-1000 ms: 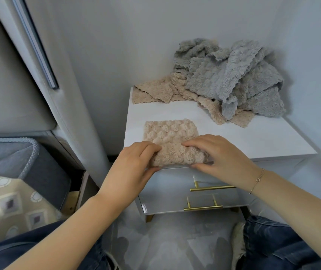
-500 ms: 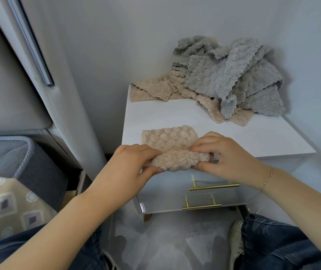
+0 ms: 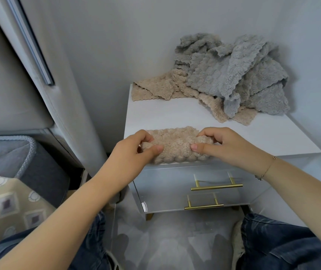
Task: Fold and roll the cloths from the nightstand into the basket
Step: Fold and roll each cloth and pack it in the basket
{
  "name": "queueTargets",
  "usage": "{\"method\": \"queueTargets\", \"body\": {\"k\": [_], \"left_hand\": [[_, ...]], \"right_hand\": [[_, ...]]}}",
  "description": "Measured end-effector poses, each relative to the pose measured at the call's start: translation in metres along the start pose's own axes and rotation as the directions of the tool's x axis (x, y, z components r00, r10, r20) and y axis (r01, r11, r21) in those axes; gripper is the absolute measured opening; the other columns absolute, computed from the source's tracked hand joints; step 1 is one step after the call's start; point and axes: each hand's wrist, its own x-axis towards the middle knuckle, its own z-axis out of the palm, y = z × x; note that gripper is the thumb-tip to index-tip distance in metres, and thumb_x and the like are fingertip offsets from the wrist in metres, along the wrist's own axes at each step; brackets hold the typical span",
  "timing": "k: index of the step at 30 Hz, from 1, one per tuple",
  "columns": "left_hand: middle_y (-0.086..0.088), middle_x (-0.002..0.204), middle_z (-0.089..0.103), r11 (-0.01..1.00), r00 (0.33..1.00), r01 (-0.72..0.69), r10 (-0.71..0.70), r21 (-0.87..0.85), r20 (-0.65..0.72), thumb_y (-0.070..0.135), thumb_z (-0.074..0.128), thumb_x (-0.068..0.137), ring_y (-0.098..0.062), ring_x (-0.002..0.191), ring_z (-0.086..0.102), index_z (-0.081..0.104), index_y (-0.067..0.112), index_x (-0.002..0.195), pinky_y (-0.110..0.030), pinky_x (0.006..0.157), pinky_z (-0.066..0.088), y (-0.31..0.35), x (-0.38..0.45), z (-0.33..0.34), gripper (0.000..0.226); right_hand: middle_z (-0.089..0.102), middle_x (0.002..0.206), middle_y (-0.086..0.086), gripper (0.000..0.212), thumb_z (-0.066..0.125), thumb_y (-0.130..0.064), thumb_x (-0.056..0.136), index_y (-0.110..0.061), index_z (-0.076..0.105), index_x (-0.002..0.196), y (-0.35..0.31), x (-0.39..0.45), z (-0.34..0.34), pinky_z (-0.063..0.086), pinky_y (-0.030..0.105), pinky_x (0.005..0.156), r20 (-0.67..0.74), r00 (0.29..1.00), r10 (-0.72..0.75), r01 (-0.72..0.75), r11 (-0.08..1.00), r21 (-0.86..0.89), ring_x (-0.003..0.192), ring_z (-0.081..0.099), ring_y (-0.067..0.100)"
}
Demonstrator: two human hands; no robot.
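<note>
Heaped at the back of the white nightstand (image 3: 175, 115): unfolded grey and beige cloths (image 3: 231, 75). At its front edge, beige cloth roll (image 3: 177, 147), long axis left-right. Left hand (image 3: 134, 151) and right hand (image 3: 220, 143) pinching its 2 ends, equally near. Grey basket (image 3: 27, 152) far left.

— Where does the rolled beige fleece cloth (image 3: 177, 146) sit?
— At the front edge of the white two-drawer nightstand (image 3: 262, 137), between the left hand (image 3: 130, 151) and the right hand (image 3: 225, 145).
— And the heap of grey and beige fleece cloths (image 3: 231, 76)?
— Behind it, in the back right corner.
— The grey rope-rimmed fabric basket (image 3: 29, 152)?
— Left of the nightstand, lower down.
</note>
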Motion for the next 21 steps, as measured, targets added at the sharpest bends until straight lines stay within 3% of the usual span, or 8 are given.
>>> {"method": "queueTargets", "body": {"k": [5,9,13,17,19,21], "left_hand": [[0.004,0.065,0.049,0.999,0.999,0.025,-0.023,0.041,-0.039,0.047,0.064,0.084,-0.005,0.054,0.041,0.059,0.024,0.079,-0.011,0.049,0.033,-0.001,0.007,0.002,0.024],[0.006,0.059,0.05,0.998,0.997,0.059,-0.058,0.029,-0.052,0.046,0.064,0.085,-0.002,0.048,0.044,0.066,0.019,0.08,-0.01,0.048,0.033,-0.002,0.012,0.001,0.028],[0.0,0.084,0.065,0.993,0.995,0.071,-0.064,0.09,-0.078,0.049,0.062,0.085,-0.008,0.071,0.057,0.07,0.021,0.089,-0.017,0.06,0.04,-0.003,0.017,0.003,0.029],[0.007,0.088,0.06,0.999,0.989,0.047,-0.046,0.001,-0.14,0.038,0.071,0.081,-0.006,0.07,0.054,0.064,0.024,0.089,-0.008,0.055,0.038,0.001,0.019,0.005,0.018],[0.009,0.089,0.06,0.995,0.976,-0.071,0.085,0.074,-0.199,0.026,0.073,0.081,-0.003,0.076,0.053,0.066,0.025,0.084,-0.006,0.061,0.036,0.005,0.017,0.006,0.008],[0.01,0.09,0.06,0.952,0.943,-0.208,0.256,0.224,-0.211,0.018,0.07,0.083,-0.006,0.082,0.054,0.07,0.025,0.082,-0.014,0.072,0.041,0.007,0.015,0.008,0.007]], "right_hand": [[0.032,0.059,0.003,0.054,0.064,-0.046,0.083,-0.001,0.043,0.062,0.003,0.0,0.0,0.021,0.022,0.051,-0.04,0.999,-0.004,0.001,0.996,-0.088,0.051,0.03,0.007],[0.032,0.057,0.002,0.059,0.065,-0.05,0.08,0.005,0.047,0.067,0.005,0.001,0.003,0.022,0.022,0.049,-0.095,0.995,0.012,-0.02,0.996,-0.085,0.05,0.028,0.008],[0.051,0.071,-0.004,0.038,0.068,-0.051,0.078,-0.018,0.056,0.093,0.007,0.002,0.008,0.034,0.018,0.055,-0.209,0.978,0.007,-0.033,0.992,-0.119,0.06,0.044,0.005],[0.053,0.097,-0.008,0.032,0.07,-0.04,0.081,-0.021,0.056,0.102,0.01,0.004,0.013,0.038,0.023,0.074,-0.303,0.923,-0.238,0.147,0.945,-0.293,0.084,0.045,0.005],[0.055,0.1,-0.006,0.022,0.07,-0.03,0.084,-0.019,0.062,0.101,0.008,0.006,0.016,0.041,0.031,0.083,-0.288,0.87,-0.4,0.27,0.875,-0.402,0.094,0.049,0.012],[0.061,0.1,-0.002,0.015,0.063,-0.022,0.088,-0.015,0.068,0.101,0.01,0.008,0.018,0.043,0.036,0.082,-0.201,0.823,-0.531,0.378,0.776,-0.505,0.092,0.056,0.019]]}}
